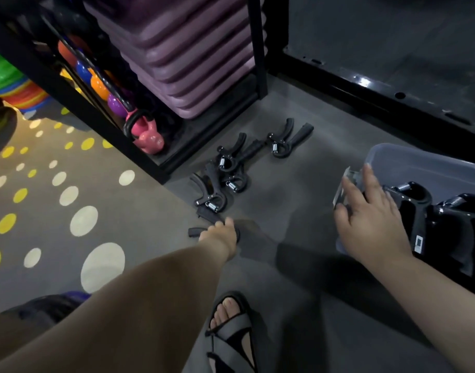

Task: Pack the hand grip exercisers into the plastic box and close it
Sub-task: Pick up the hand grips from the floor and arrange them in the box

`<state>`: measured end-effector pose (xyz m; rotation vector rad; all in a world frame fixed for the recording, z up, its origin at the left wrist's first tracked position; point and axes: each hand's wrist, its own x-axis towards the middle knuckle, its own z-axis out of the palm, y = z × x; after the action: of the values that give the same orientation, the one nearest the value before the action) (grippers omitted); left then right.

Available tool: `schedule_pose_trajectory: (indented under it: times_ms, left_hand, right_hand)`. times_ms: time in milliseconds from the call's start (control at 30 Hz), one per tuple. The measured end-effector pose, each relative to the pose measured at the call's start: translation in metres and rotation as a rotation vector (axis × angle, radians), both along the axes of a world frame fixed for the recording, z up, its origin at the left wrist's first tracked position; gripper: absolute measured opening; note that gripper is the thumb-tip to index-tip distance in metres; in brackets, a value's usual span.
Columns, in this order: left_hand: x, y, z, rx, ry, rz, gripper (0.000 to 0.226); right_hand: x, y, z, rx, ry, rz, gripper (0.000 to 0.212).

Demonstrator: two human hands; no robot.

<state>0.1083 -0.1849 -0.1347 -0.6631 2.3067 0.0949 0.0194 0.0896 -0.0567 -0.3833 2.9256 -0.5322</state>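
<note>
Grey gym floor; left hand closing on nearest hand grip exerciser, grip unclear, pile at 12 o'clock; right hand open, empty, on plastic box rim.

1. The plastic box has translucent, frosted-looking grey walls with a smooth finish
2. The hand grip exercisers on the floor look like matt black plastic, each with a shiny coiled metal spring
3. The floor is matt grey and slightly grainy
4. The carpet beside it looks like soft cloth printed with dots
5. The pink kettlebell has a glossy coating
6. The rack frame is black with a satin sheen
</note>
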Motion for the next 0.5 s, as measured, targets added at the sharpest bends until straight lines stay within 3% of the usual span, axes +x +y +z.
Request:
schedule_pose_trajectory:
  times_ms: [167,267,367,433,500]
  left_hand:
    - [-0.004,-0.005,0.004,0.112,0.044,0.123,0.082]
    - [-0.009,-0.003,0.002,0.194,0.042,0.173,0.065]
    - [-0.016,0.001,0.001,0.380,0.339,0.397,0.036]
    - [-0.022,0.001,0.006,0.372,0.474,0.471,0.035]
    - [-0.026,-0.004,0.009,0.237,0.454,0.420,0.037]
  right_hand:
    - [0.000,-0.002,0.002,0.007,-0.002,-0.006,0.056]
    - [0.001,-0.001,0.001,0.010,0.001,-0.011,0.056]
    - [0.001,-0.002,0.000,-0.002,-0.005,-0.016,0.056]
    - [0.001,-0.002,0.000,-0.013,-0.004,-0.014,0.056]
    - [0.001,-0.001,-0.001,-0.019,0.002,-0.014,0.056]
